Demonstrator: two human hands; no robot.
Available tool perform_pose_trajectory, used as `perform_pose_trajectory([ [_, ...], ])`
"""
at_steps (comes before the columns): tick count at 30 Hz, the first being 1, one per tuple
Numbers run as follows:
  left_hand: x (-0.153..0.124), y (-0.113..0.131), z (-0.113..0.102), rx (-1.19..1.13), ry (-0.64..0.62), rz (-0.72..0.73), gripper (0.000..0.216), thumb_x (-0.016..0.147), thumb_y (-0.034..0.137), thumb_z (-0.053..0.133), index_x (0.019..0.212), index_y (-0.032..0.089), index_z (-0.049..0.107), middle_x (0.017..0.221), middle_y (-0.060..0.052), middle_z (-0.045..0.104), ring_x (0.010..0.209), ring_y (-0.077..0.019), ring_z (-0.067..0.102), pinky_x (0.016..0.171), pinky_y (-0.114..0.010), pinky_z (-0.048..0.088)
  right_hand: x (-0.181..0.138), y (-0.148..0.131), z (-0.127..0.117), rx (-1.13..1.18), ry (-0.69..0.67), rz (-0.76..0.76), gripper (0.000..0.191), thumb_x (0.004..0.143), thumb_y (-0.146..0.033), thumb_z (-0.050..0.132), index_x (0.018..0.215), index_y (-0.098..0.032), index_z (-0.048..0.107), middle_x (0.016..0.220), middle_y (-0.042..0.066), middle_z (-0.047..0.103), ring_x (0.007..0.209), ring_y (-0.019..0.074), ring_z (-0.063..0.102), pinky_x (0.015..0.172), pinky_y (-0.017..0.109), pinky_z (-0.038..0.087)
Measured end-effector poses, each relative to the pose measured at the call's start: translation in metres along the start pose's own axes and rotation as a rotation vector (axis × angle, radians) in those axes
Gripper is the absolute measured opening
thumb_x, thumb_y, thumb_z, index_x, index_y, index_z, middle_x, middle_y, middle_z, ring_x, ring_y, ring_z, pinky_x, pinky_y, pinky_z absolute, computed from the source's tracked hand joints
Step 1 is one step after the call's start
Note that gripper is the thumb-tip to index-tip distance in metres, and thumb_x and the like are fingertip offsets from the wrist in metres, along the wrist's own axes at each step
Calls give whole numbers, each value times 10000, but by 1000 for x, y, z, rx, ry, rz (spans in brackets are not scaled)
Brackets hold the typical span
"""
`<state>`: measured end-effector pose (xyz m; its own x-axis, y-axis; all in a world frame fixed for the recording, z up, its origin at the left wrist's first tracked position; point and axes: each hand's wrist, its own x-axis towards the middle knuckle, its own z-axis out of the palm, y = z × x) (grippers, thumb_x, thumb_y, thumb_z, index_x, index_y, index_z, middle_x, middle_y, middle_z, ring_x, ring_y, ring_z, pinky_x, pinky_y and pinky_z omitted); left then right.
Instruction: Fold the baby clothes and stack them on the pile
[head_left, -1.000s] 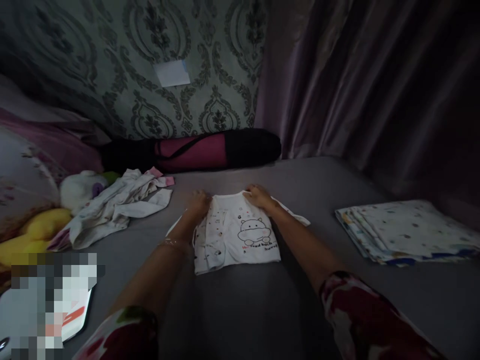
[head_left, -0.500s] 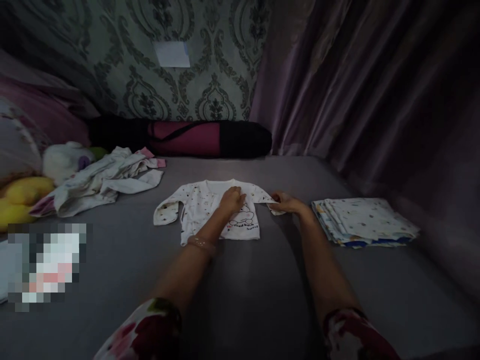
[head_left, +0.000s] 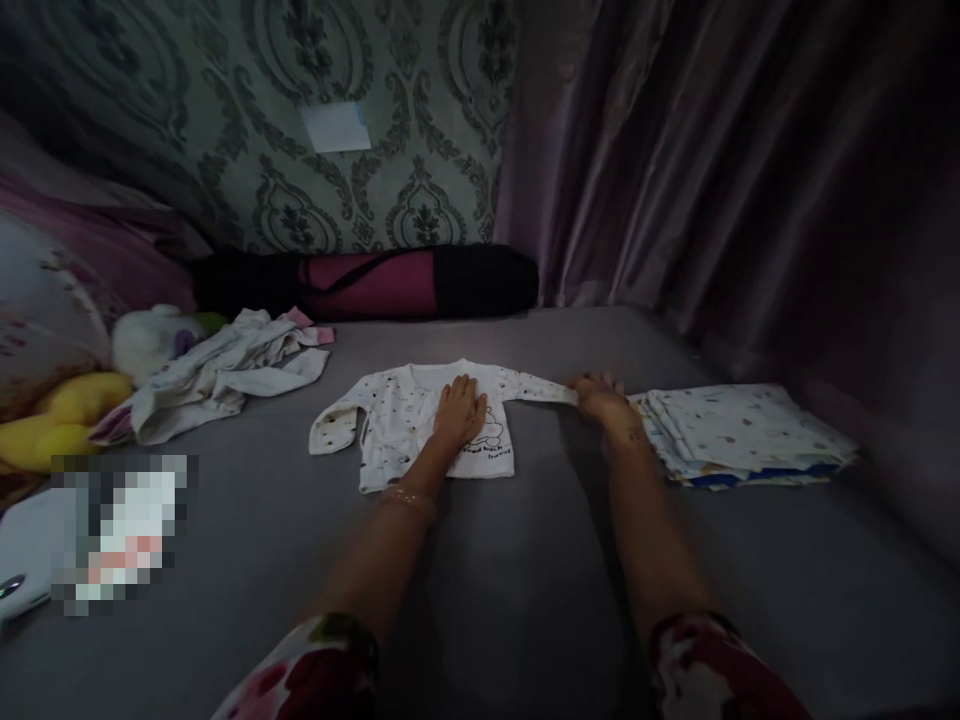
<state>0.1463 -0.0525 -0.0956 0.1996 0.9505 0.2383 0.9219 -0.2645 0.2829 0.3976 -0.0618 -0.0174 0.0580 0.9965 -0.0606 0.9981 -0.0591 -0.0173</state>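
Note:
A small white baby shirt [head_left: 394, 410] with a scattered print and a cartoon on its front lies spread on the grey bed sheet. My left hand [head_left: 459, 412] rests flat on the shirt's chest, fingers extended, partly covering the cartoon. At the cuff of the right-side sleeve, my right hand [head_left: 600, 396] is closed on the fabric, slightly blurred. That sleeve stretches straight out from the shoulder to my fingers. The left-side sleeve bends downward, its cuff lying loose on the sheet.
Folded printed cloths [head_left: 742, 430] are stacked at the right. Crumpled white clothing [head_left: 225, 375] lies at the left beside a yellow plush toy [head_left: 75, 415]. A pink-and-black long bag [head_left: 375, 283] runs along the wall. A phone [head_left: 37, 545] lies at the left edge.
My right hand has moved outward to the right, and the sleeve, bent down at its end before, is now pulled straight. My left hand stays on the shirt's chest.

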Motion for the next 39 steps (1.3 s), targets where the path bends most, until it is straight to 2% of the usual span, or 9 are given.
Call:
perform_pose_trajectory([
  [2, 0, 0, 1, -10, 13, -9, 506, 978, 332, 314, 1383, 66, 460, 1493, -174, 431, 1420, -274, 340, 1183, -442, 242, 3, 9, 4, 52, -56, 54, 374, 866, -111, 487, 1192, -211, 640, 1284, 138, 578, 1214, 300, 481, 938, 396, 384],
  [5, 1, -1, 3, -40, 24, -19, 501, 964, 325, 346, 1368, 55, 466, 1475, -183, 451, 1409, -276, 357, 1182, -441, 246, 8, 14, 10, 194, -6, 160, 395, 901, -160, 452, 1272, -194, 584, 1268, 137, 612, 1180, 257, 545, 899, 325, 421],
  [9, 1, -3, 3, -66, 52, -10, 503, 905, 282, 432, 1347, 45, 470, 1445, -201, 476, 1396, -274, 373, 1179, -437, 249, 11, 5, 21, 238, -7, 294, 384, 948, -345, 435, 1225, -145, 610, 1243, 171, 629, 1150, 278, 585, 881, 339, 444],
  [14, 1, -4, 5, -86, 86, 4, 499, 869, 232, 431, 1328, 45, 487, 1418, -197, 501, 1367, -266, 407, 1174, -428, 257, 17, 3, 36, 295, -7, 273, 343, 912, -326, 470, 1131, -133, 651, 1143, 155, 676, 1068, 254, 626, 826, 303, 455],
  [21, 0, -2, 5, -67, 77, 1, 472, 872, 228, 420, 1309, 67, 497, 1429, -190, 493, 1382, -261, 381, 1171, -439, 248, 16, 8, 44, 306, 201, 238, 334, 961, -309, 409, 1203, -164, 588, 1115, 140, 662, 1045, 248, 612, 843, 325, 443],
  [25, 1, 0, 4, -68, 58, -7, 477, 872, 236, 421, 1310, 63, 499, 1447, -193, 473, 1389, -265, 370, 1175, -434, 236, 10, 3, 48, 234, 299, 155, 384, 957, -212, 363, 1295, -125, 525, 1214, 184, 611, 1158, 273, 549, 943, 366, 409],
  [28, 0, 2, 1, -76, 31, -13, 494, 878, 253, 416, 1323, 52, 492, 1457, -196, 460, 1395, -269, 359, 1179, -433, 230, 11, -18, 48, 189, 379, 1, 437, 977, -235, 310, 1359, -92, 467, 1367, 199, 519, 1285, 281, 451, 1047, 407, 344],
  [33, 0, 4, -3, -85, 41, -5, 492, 883, 262, 418, 1312, 43, 513, 1450, -197, 468, 1392, -263, 366, 1182, -411, 229, 18, -71, 52, 174, 186, -345, 529, 1011, -355, 207, 1451, -137, 405, 1524, 114, 397, 1441, 258, 265, 1160, 472, 221],
  [39, 3, -6, -6, -230, -70, -38, 515, 888, 270, 460, 1371, 95, 477, 1514, -161, 402, 1439, -245, 302, 1199, -433, 206, 20, -80, 62, 123, 3, -354, 603, 1005, -422, 140, 1520, -153, 303, 1592, 48, 263, 1475, 250, 182, 1184, 517, 158],
])
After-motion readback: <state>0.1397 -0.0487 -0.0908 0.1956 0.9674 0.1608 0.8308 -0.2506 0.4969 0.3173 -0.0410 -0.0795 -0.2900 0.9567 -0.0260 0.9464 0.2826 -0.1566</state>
